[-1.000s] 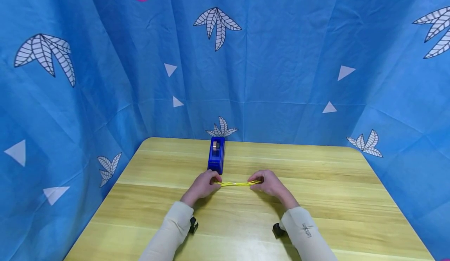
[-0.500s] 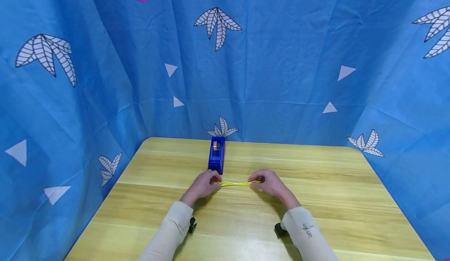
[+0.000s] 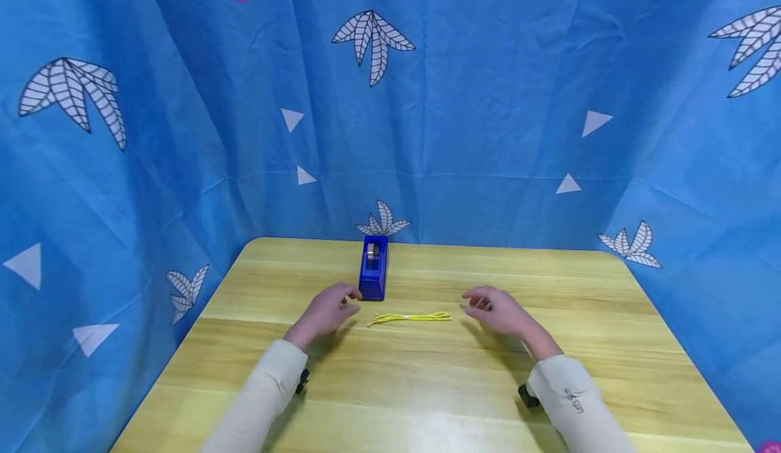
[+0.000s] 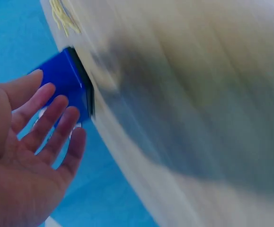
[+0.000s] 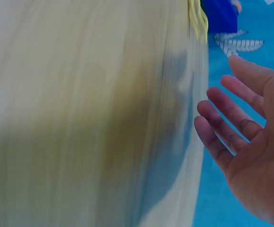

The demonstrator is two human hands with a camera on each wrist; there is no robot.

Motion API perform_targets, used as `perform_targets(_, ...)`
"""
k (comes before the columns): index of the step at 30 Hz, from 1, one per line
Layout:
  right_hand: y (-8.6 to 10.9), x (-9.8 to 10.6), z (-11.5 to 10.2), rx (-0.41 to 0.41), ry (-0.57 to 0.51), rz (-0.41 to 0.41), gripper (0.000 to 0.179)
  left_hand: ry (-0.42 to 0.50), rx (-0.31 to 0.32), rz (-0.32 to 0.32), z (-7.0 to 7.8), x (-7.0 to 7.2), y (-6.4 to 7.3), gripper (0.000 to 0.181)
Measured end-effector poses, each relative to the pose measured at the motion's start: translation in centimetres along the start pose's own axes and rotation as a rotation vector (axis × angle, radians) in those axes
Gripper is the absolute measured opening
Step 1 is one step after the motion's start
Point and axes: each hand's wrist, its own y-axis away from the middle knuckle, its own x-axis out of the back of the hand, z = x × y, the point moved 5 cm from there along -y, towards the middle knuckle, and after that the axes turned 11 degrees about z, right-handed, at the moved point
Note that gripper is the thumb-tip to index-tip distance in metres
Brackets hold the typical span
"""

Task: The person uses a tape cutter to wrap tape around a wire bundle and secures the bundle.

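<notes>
A thin bundle of yellow cord (image 3: 411, 317) lies crosswise on the wooden table, with a small pale band around its middle. To its left is my left hand (image 3: 327, 309), apart from the cord, its fingers relaxed and holding nothing. My right hand (image 3: 499, 309) hovers off the bundle's right end, also holding nothing. In the left wrist view the left palm (image 4: 25, 182) shows bare, fingers loosely spread. The right wrist view likewise shows a bare right palm (image 5: 264, 175). Just beyond the left fingertips stands a blue tape dispenser (image 3: 373, 270) with a roll in it.
The wooden table (image 3: 427, 385) stretches to a blue patterned curtain (image 3: 500, 100) behind and at both sides. Dark wrist cameras hang under both cream sleeves (image 3: 259, 392).
Both hands have let go of the yellow cord's ends and moved apart, the left to the left and the right to the right. The cord stays on the table.
</notes>
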Motion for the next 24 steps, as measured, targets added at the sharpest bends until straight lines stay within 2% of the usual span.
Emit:
perform_targets(4, 0.8, 2.7, 1.0, 0.019, 0.063, 0.017, 0.042, -0.119, -0.066, 0.038, -0.5, 2.1, -0.1, 0.031)
perform_targets(10, 1.7, 7.3, 1.5, 0.05, 0.23, 0.103, 0.051, -0.349, -0.156, 0.102, -0.7, 6.0, -0.7, 0.045)
perform_targets(15, 2.1, 10.8, 1.4, 0.072, 0.375, 0.181, 0.057, -0.441, -0.193, 0.182, -0.8, 8.9, -1.3, 0.055)
perform_targets(19, 2.3, 13.1, 0.7, 0.111, 0.445, 0.287, 0.061, -0.529, -0.247, 0.257, -0.6, 10.9, -1.5, 0.06)
perform_targets(24, 2.4, 15.0, -0.3, 0.238, 0.562, 0.449, 0.068, -0.62, -0.32, 0.373, -0.5, 12.8, -1.3, 0.066)
